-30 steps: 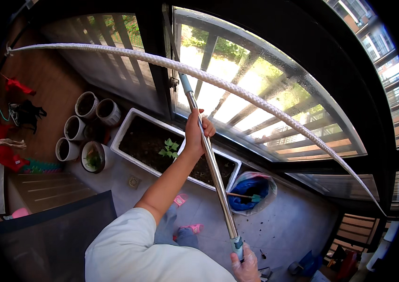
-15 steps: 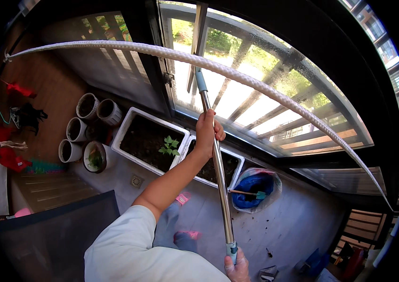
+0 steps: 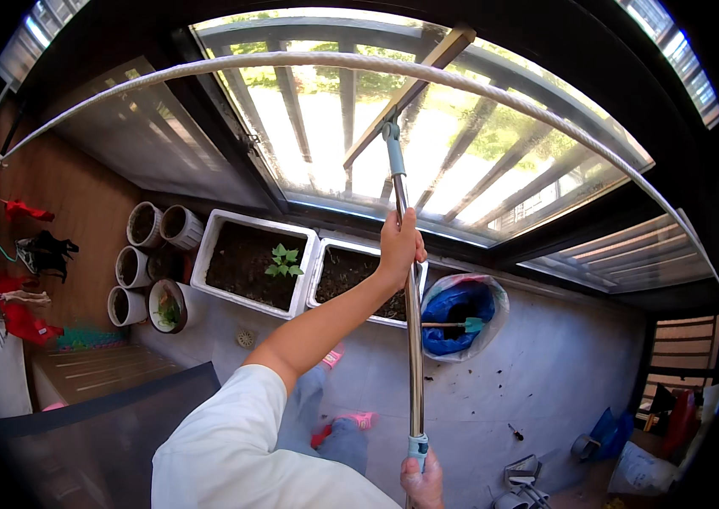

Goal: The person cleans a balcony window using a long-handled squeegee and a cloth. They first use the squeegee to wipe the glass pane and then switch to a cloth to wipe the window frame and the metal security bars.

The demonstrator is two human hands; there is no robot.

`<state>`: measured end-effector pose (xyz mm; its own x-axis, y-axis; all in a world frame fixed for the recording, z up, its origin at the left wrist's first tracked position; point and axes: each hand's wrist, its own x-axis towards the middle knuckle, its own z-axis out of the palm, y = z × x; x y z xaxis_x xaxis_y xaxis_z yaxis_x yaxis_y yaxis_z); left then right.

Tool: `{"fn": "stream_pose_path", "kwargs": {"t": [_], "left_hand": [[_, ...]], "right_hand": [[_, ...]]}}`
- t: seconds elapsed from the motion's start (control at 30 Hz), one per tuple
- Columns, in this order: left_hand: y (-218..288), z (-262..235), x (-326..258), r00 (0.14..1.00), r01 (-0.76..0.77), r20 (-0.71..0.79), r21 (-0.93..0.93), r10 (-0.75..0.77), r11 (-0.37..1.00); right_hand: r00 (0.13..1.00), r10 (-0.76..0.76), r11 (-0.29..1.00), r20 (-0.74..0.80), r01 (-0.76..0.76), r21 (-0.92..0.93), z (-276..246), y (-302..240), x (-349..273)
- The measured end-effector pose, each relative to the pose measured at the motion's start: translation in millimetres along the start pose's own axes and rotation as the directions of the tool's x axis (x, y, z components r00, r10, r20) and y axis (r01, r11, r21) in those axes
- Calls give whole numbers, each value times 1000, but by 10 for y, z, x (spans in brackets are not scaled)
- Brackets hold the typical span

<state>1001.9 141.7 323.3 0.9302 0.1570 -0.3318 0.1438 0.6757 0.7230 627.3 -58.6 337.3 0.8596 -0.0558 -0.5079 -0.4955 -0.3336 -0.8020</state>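
Note:
A long-handled window squeegee (image 3: 415, 356) with a metal pole and light blue joints slants up toward the window. Its long bar-shaped head (image 3: 410, 93) lies against the bright window pane (image 3: 317, 127). Halfway up the pole, my left hand (image 3: 400, 248) is wrapped around the metal. My right hand (image 3: 423, 482) grips the pole's lower end, just below the lower blue joint; part of this hand is cut off by the picture's edge.
Two white planter boxes (image 3: 296, 301) of soil stand below the window; one has a green seedling. Several white pots (image 3: 126, 307) sit left. A blue-lined bag (image 3: 495, 327) holds a small trowel. A white rope (image 3: 326, 59) stretches across. A dustpan (image 3: 522, 475) lies lower right.
The squeegee head has moved right across the pane and now lies more slanted. Both hands stay on the pole, and my left hand has shifted right. The view has turned a little.

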Motion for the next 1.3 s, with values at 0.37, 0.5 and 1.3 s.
{"fn": "stream_pose_path", "kwargs": {"t": [0.37, 0.5, 1.3], "left_hand": [[-1112, 160, 12, 995, 92, 12, 353, -103, 931], [-932, 228, -340, 987, 110, 75, 335, -143, 936], [-102, -586, -371, 971, 234, -12, -191, -241, 953]], "right_hand": [[948, 225, 607, 225, -317, 729, 50, 238, -49], [896, 334, 651, 292, -443, 617, -1, 370, -218], [973, -133, 952, 190, 178, -249, -323, -210, -26]]}}
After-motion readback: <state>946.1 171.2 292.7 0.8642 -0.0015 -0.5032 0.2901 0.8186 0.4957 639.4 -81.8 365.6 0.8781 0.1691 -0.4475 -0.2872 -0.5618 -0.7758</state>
